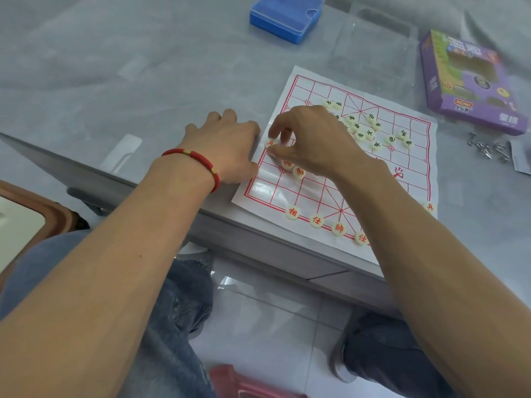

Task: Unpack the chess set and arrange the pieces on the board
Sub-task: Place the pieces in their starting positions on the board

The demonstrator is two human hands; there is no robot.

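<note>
A white paper board with red grid lines lies at the table's near edge. My right hand pinches a cream round piece with a red character at the board's left edge. My left hand, with a red bracelet on the wrist, rests flat on the table and touches the board's left margin. Several red-lettered pieces stand along the near row. Two more red pieces lie under my right hand. Black-lettered pieces lie loose in a cluster on the far half.
A blue plastic box stands at the far middle of the grey table. A clear lid lies beside it. A purple cardboard package sits at the far right, with small metal parts near it.
</note>
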